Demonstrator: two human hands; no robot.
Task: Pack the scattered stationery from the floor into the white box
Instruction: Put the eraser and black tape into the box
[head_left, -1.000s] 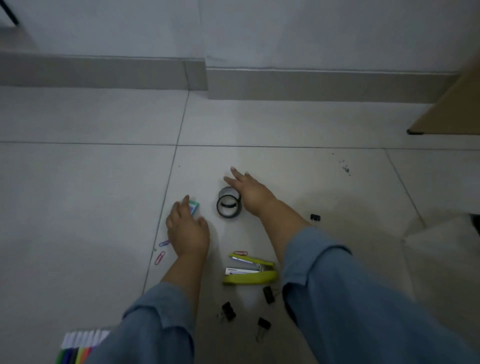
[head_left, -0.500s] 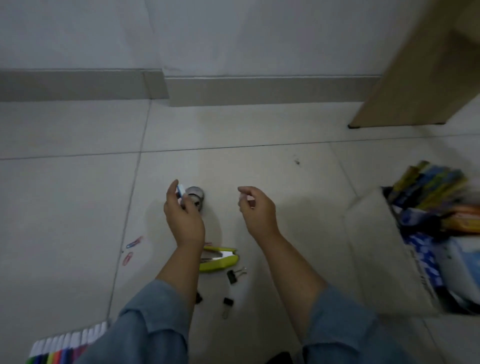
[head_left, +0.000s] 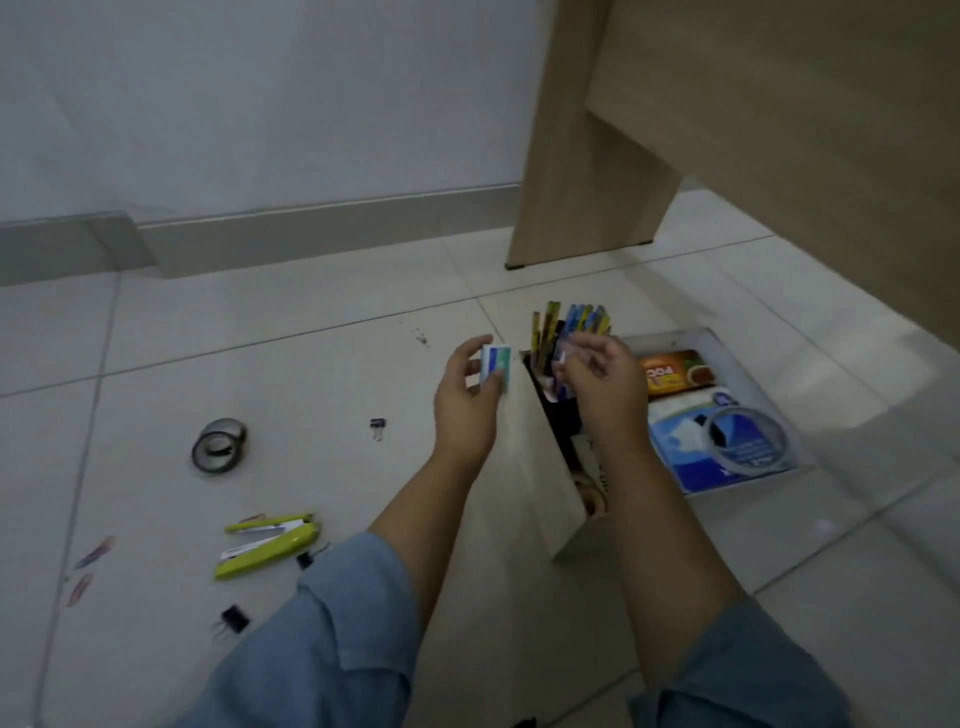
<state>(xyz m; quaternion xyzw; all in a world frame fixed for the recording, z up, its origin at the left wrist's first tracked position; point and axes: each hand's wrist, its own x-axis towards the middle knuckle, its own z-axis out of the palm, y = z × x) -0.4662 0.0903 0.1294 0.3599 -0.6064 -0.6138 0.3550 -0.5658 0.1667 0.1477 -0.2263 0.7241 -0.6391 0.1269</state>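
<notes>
Holding a small blue-striped packet (head_left: 495, 370), our left hand (head_left: 464, 410) hung beside the white box (head_left: 540, 462). Our right hand (head_left: 605, 387) pinched something tiny, blurred

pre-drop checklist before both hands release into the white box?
1. Left hand grips small striped packet: ok.
2. Packet over box opening: not ok, it sits just left of the white box wall.
3. Right hand over the opening: ok.
4. What the right hand's fingers pinch: cannot tell, blurred.
5. Free space inside under the hands: cannot tell, hidden.
6. Floor cleared: not ok; tape roll and green stapler remain.
</notes>
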